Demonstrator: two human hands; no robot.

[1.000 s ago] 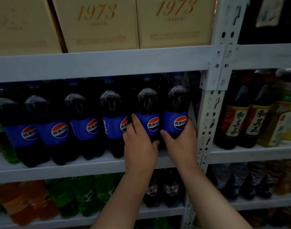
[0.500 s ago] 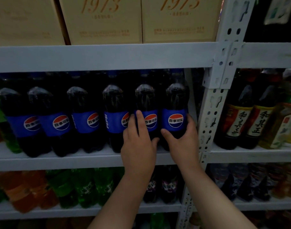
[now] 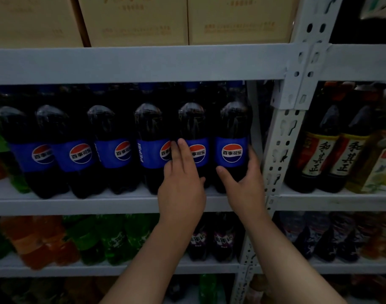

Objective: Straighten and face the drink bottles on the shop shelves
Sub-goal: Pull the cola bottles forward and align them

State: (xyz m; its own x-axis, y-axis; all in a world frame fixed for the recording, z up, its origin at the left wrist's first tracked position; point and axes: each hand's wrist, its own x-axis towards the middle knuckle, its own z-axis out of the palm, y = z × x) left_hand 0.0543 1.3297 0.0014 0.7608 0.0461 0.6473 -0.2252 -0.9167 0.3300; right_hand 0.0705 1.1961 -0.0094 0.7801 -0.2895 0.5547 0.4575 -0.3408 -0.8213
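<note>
Several dark cola bottles with blue labels stand in a row on the middle shelf (image 3: 77,204). My right hand (image 3: 242,187) grips the lower body of the rightmost cola bottle (image 3: 233,132), thumb on its left side, fingers round its right; its round logo faces front. My left hand (image 3: 182,185) rests on the second cola bottle from the right (image 3: 193,123), fingers straight over its label and partly hiding the logo. The third cola bottle from the right (image 3: 149,137) is turned, its logo off to the right.
A white perforated upright (image 3: 282,137) stands just right of my right hand. Brown and yellow bottles (image 3: 323,150) fill the neighbouring bay. Cardboard boxes (image 3: 132,20) sit on the shelf above. Orange, green and purple bottles (image 3: 113,238) line the shelf below.
The rightmost bottle has been turned, so its logo moved from the right of the label to the centre. My left hand slid a little left on its bottle.
</note>
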